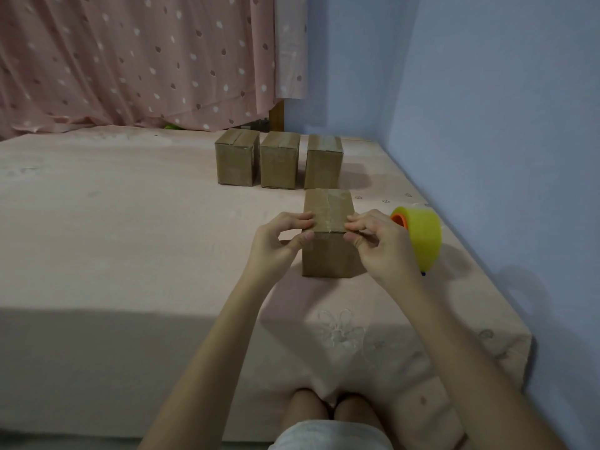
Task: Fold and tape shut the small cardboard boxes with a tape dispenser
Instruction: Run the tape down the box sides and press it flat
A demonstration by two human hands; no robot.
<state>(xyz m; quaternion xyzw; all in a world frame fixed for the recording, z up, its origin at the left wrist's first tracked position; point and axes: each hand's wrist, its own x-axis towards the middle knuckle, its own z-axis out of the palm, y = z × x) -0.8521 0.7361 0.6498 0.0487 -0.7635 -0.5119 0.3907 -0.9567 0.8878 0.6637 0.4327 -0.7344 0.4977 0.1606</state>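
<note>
Standing on a pink bed (pixel 130 241), a taped cardboard box (pixel 328 235) is pinched at its near top corners by the left hand (pixel 279 241) and right hand (pixel 380 245), with a yellow tape dispenser (pixel 420 235) just beside it.

Dim, soft light; slight wide-angle distortion

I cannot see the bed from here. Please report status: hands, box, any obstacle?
Left hand and right hand pinch near box at top front edge. Top taped. Tape dispenser lies right of it. Nothing blocking.
</note>
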